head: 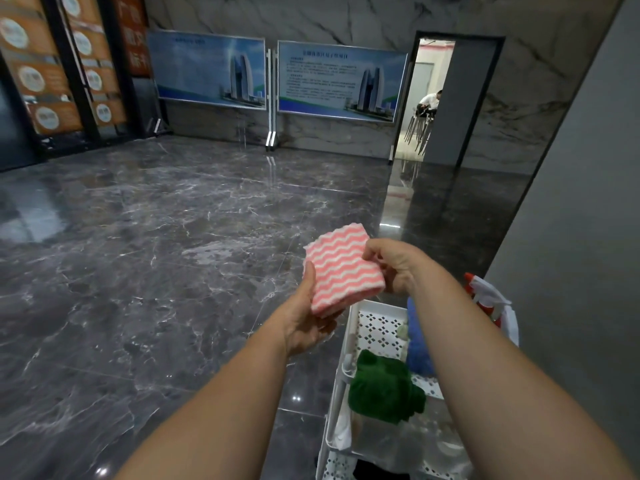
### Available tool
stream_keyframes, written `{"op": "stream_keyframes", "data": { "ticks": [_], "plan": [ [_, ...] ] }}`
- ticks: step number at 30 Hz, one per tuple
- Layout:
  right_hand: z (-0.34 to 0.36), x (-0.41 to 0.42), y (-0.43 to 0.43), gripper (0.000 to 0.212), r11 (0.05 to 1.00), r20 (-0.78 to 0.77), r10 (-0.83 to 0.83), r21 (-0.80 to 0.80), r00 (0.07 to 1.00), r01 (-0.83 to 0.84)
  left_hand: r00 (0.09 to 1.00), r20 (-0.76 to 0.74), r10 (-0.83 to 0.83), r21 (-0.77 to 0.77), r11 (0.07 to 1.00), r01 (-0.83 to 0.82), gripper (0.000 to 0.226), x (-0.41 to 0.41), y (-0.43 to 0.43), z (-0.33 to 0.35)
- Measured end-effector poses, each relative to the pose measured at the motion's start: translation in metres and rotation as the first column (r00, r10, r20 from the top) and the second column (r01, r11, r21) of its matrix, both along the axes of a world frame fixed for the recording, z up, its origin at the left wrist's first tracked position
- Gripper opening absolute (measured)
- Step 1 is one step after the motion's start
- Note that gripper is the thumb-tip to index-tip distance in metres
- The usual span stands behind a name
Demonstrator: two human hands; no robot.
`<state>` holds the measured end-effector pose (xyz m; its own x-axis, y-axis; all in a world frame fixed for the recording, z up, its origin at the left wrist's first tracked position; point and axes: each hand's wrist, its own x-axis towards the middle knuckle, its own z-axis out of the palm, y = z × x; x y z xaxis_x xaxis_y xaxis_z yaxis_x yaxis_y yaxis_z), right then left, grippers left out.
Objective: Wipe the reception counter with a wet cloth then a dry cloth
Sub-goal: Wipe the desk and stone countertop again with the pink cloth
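Note:
A folded pink-and-white wavy-striped cloth (341, 268) is held up in front of me, above the dark marble floor. My left hand (308, 317) holds it from below, thumb along its left edge. My right hand (394, 265) pinches its right edge with curled fingers. No reception counter is in view.
A white perforated cart (370, 327) stands at lower right, holding a green cloth (384, 386), a blue cloth (417, 341) and a red-and-white spray bottle (485, 296). A grey wall (571, 237) rises to the right. Display boards (273, 77) and an open doorway (426, 98) with a seated person are far ahead.

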<state>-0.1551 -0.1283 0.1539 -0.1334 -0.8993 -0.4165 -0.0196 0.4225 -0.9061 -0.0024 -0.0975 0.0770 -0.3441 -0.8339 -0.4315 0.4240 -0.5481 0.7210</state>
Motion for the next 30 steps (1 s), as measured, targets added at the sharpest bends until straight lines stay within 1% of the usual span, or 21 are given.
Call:
{"op": "stream_keyframes", "data": {
  "ticks": [1,3,4,5,7,8,10,12,14,17,18,19,20,21,23,25,26,28,30],
  "plan": [
    [0.003,0.0,0.006,0.009,1.0,-0.035,0.007,-0.002,0.999,-0.007,0.999,-0.04,0.028,-0.004,1.0,-0.028,0.053,0.003,0.002,0.002],
    [0.005,-0.002,0.014,0.009,1.0,-0.089,0.022,-0.004,0.996,-0.022,0.996,-0.024,0.083,-0.044,0.995,-0.084,0.027,0.011,0.004,0.002],
    [0.005,-0.003,0.017,0.01,0.999,-0.103,0.035,-0.011,0.994,-0.036,0.994,0.001,0.107,-0.077,0.991,-0.107,0.019,0.016,0.005,0.001],
    [0.004,-0.003,0.02,0.009,0.998,-0.118,0.05,-0.022,0.992,-0.053,0.991,0.016,0.132,-0.106,0.986,-0.13,0.015,0.021,0.006,0.001],
    [0.0,0.001,0.023,0.003,0.996,-0.176,0.061,-0.047,0.982,-0.07,0.981,0.068,0.179,-0.176,0.971,-0.165,0.016,0.032,0.01,0.002],
    [-0.001,0.005,0.024,0.004,0.995,-0.21,0.063,-0.065,0.976,-0.078,0.974,0.099,0.202,-0.208,0.962,-0.179,0.018,0.037,0.012,0.003],
    [-0.003,0.021,0.023,0.009,0.991,-0.273,0.065,-0.095,0.96,-0.094,0.96,0.133,0.248,-0.258,0.943,-0.208,0.023,0.05,0.017,0.006],
    [-0.005,0.042,0.019,0.008,0.983,-0.345,0.078,-0.13,0.935,-0.129,0.946,0.147,0.29,-0.299,0.924,-0.237,0.027,0.067,0.024,0.012],
    [-0.007,0.067,0.016,0.015,0.959,-0.411,0.105,-0.198,0.905,-0.201,0.919,0.185,0.348,-0.345,0.899,-0.271,0.031,0.086,0.034,0.018],
    [-0.01,0.113,0.021,0.022,0.918,-0.427,0.162,-0.265,0.89,-0.294,0.851,0.258,0.457,-0.416,0.848,-0.329,0.03,0.125,0.054,0.024],
    [-0.011,0.128,0.023,0.025,0.899,-0.434,0.2,-0.275,0.878,-0.341,0.822,0.29,0.49,-0.438,0.831,-0.341,0.037,0.139,0.063,0.026],
    [-0.011,0.144,0.029,0.031,0.88,-0.434,0.25,-0.271,0.866,-0.39,0.782,0.328,0.529,-0.458,0.814,-0.358,0.047,0.153,0.071,0.027],
    [-0.012,0.159,0.033,0.038,0.86,-0.407,0.306,-0.269,0.86,-0.433,0.736,0.372,0.566,-0.476,0.797,-0.372,0.056,0.166,0.083,0.029],
    [-0.012,0.174,0.04,0.042,0.845,-0.369,0.358,-0.262,0.858,-0.466,0.685,0.41,0.602,-0.495,0.778,-0.388,0.059,0.179,0.095,0.031],
    [-0.011,0.204,0.055,0.046,0.812,-0.325,0.443,-0.248,0.835,-0.528,0.59,0.484,0.646,-0.532,0.752,-0.388,0.056,0.203,0.123,0.036],
    [-0.009,0.232,0.074,0.043,0.769,-0.322,0.514,-0.238,0.795,-0.593,0.515,0.548,0.659,-0.56,0.747,-0.36,0.043,0.226,0.151,0.041],
    [-0.005,0.246,0.085,0.037,0.745,-0.33,0.543,-0.235,0.772,-0.624,0.498,0.572,0.652,-0.561,0.754,-0.342,0.037,0.236,0.165,0.044],
    [0.003,0.273,0.111,0.028,0.698,-0.361,0.584,-0.234,0.727,-0.677,0.461,0.61,0.644,-0.554,0.763,-0.333,0.034,0.259,0.195,0.049],
    [0.011,0.299,0.138,0.032,0.643,-0.382,0.622,-0.249,0.683,-0.725,0.406,0.642,0.65,-0.559,0.759,-0.333,0.035,0.282,0.227,0.054]
  ]
}}
